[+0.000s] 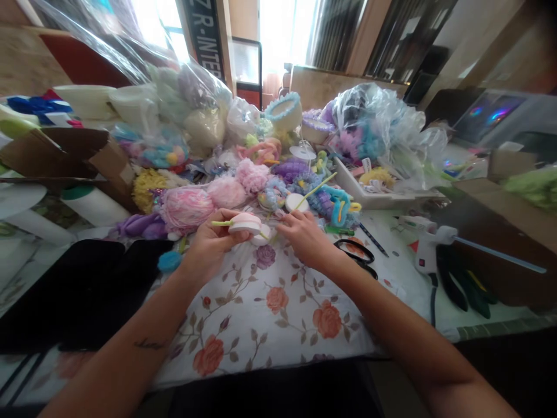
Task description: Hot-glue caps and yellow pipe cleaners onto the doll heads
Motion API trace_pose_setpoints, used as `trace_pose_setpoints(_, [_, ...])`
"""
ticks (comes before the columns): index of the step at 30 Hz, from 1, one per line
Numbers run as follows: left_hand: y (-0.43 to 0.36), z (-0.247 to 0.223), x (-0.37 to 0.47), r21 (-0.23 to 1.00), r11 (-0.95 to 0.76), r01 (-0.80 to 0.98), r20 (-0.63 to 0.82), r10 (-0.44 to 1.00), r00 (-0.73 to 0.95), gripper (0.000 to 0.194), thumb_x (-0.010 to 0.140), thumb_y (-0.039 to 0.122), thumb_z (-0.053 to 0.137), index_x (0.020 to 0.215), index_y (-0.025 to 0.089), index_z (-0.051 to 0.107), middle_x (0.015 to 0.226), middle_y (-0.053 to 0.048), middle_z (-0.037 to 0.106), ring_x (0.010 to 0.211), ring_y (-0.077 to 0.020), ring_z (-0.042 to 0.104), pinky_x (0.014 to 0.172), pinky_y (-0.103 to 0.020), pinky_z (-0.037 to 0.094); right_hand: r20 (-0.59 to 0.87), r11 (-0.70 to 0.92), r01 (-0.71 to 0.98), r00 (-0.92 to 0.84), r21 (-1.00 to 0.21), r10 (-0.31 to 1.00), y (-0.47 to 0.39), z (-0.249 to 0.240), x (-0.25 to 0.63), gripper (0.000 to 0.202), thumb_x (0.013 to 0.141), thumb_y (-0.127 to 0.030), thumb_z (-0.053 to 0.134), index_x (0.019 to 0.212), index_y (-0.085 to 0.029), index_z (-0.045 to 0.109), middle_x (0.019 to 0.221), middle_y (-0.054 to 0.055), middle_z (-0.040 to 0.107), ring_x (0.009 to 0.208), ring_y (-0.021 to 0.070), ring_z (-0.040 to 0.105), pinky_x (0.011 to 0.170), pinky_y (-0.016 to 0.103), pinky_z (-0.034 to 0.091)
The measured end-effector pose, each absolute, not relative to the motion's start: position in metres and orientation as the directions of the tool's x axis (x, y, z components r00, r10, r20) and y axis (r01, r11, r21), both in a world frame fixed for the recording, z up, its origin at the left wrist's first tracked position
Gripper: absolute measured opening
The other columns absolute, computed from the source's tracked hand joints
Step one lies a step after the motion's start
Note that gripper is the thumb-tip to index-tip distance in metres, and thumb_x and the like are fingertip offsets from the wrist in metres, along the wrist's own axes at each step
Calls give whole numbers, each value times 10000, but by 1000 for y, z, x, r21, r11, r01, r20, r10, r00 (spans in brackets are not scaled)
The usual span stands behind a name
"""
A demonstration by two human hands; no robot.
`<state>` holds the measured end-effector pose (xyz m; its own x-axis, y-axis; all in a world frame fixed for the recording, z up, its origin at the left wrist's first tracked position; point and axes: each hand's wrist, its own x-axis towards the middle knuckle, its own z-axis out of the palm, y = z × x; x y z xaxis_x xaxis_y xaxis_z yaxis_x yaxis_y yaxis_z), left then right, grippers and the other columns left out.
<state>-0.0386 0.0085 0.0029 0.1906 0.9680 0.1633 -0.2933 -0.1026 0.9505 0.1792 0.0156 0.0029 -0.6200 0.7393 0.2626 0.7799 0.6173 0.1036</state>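
My left hand (215,241) grips a round white-and-pink disc (245,227) between thumb and fingers, above the flowered cloth. A yellow-green stem (221,223) sticks out from its left side. Just below it lies a smaller white round piece (261,234), partly covered. My right hand (302,235) is to the right of the disc, its fingers bent and drawn together; what they pinch, if anything, is too small to make out. Behind its knuckles is another white disc (297,202), with a long yellow-green stem (317,190) slanting up to the right.
Pink yarn balls (187,207) and colourful yarn are heaped behind my hands. Black-handled scissors (357,251), a pen (374,240) and a hot glue gun (430,249) lie on the right. A black tablet-like case (82,290) and blue pompom (169,262) are left; a white tray (374,200) stands back right.
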Motion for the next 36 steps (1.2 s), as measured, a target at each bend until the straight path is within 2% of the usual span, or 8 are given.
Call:
trace_pose_setpoints(3, [8,3,-39,950,-89,-299,153,968,199,275,661,179,822,883,160,661,936,-43,719,788,-147,659,745,-272,516,274,617,780,-620,108,735,22,-6,176,203,890,-86,488,841,-160,670,1092,158,653,1007,296,536,845,433,370])
trace_pose_setpoints(5, [8,3,-38,946,-78,-313,150,966,211,303,663,168,818,909,161,641,940,-41,717,802,-150,662,759,-277,516,322,657,753,-630,30,707,21,-9,180,213,914,-102,483,818,-165,662,991,123,692,968,267,569,871,423,375])
trace_pose_setpoints(7, [7,2,-38,945,-70,-320,148,963,224,337,668,163,812,956,164,637,962,-42,714,836,-158,663,779,-284,517,431,686,718,-585,-118,687,17,-8,185,214,938,-120,469,856,-178,657,918,77,719,913,220,613,940,410,374])
trace_pose_setpoints(10, [6,0,-37,953,-53,-300,126,965,230,380,683,177,796,1034,158,652,999,-62,710,915,-186,657,830,-309,520,610,658,643,-354,-392,709,2,1,190,174,941,-176,489,880,-210,649,883,26,732,868,180,653,1006,390,383])
trace_pose_setpoints(13, [4,-1,-37,968,-67,-242,125,964,233,366,693,202,789,1038,162,673,1011,-67,702,934,-201,655,838,-316,524,631,586,518,-110,-623,768,-16,12,188,120,917,-230,547,852,-222,647,887,20,719,910,191,654,912,352,458])
trace_pose_setpoints(15, [2,-2,-36,976,-97,-194,143,961,235,327,689,211,790,996,172,684,1004,-53,686,904,-193,656,805,-301,532,616,570,444,-50,-691,786,-26,18,185,113,909,-245,568,842,-221,656,862,23,699,868,189,647,822,328,484])
trace_pose_setpoints(23, [-6,2,-30,992,-123,3,119,961,249,316,710,270,776,999,170,693,963,-49,667,844,-186,655,724,-263,534,692,642,555,-156,-529,705,-36,12,175,116,892,-206,588,800,-207,658,699,16,621,696,172,552,697,324,452])
trace_pose_setpoints(36, [-18,4,-19,983,-177,56,161,963,219,364,716,235,732,1062,154,652,936,-50,654,800,-172,623,654,-240,520,671,566,558,-24,-606,741,-47,-6,154,179,874,-208,609,714,-213,529,617,-30,543,577,123,500,588,264,427])
